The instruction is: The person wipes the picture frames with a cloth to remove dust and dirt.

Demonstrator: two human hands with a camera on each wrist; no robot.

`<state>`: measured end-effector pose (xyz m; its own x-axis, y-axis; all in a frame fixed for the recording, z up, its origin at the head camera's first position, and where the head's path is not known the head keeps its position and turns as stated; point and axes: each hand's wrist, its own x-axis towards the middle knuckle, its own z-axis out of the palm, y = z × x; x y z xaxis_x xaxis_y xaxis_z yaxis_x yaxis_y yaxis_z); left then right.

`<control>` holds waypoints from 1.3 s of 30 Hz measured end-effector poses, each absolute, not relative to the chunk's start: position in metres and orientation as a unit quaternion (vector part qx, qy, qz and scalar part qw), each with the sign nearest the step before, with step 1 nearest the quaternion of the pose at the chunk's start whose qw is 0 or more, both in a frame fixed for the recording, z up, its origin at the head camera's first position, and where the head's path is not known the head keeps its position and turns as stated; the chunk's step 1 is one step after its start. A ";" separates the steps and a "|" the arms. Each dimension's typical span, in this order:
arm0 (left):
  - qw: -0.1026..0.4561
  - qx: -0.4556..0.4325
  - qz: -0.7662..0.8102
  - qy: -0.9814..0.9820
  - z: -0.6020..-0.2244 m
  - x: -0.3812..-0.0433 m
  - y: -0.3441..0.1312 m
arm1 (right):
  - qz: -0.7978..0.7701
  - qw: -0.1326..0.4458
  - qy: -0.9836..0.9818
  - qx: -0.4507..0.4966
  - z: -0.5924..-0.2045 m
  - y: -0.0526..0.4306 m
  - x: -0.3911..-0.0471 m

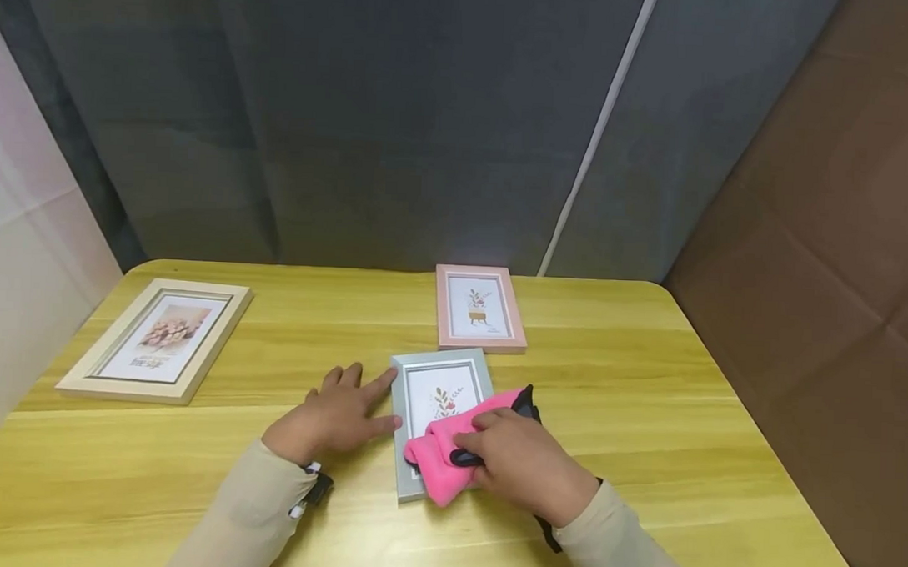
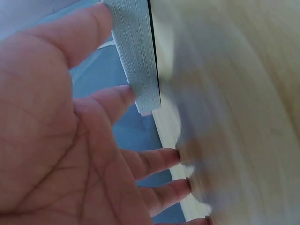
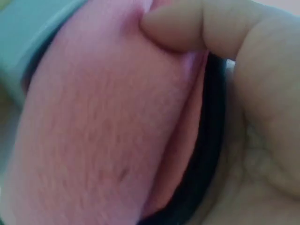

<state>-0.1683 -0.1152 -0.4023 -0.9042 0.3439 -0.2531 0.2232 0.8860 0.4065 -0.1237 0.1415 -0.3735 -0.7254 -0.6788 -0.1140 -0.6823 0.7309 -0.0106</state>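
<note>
Our left hand point(image 1: 337, 417) is spreading against the grey frame point(image 1: 438, 396) | right hand point(image 1: 530, 461) is gripping pink cloth point(image 1: 439, 443) over its lower part | frame is lying on the table point(image 1: 609, 364) | we're probably wiping, cloth's underside hidden; next stroke is needing a steadied edge

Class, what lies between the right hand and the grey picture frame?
A pink cloth, gripped by the right hand over the grey picture frame, as the head view shows.

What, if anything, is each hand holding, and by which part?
The right hand grips the pink cloth by a fold, beside the dark edging. The left hand holds nothing; it only touches the grey frame.
</note>
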 end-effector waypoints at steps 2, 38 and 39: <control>0.158 0.148 0.183 0.959 -0.403 -0.167 -0.115 | 0.018 0.050 0.919 -0.391 -0.374 0.138 -0.120; 0.114 0.162 0.135 0.971 -0.406 -0.167 -0.116 | -0.067 0.084 0.910 -0.400 -0.374 0.147 -0.124; 0.113 0.163 0.136 0.971 -0.406 -0.167 -0.116 | -0.061 0.083 0.918 -0.383 -0.373 0.150 -0.126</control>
<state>-0.1674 -0.1156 -0.4057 -0.9212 0.3473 -0.1755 0.2859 0.9100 0.3003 -0.1264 0.1503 -0.3730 -0.6932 -0.7128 -0.1066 -0.6926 0.6998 -0.1751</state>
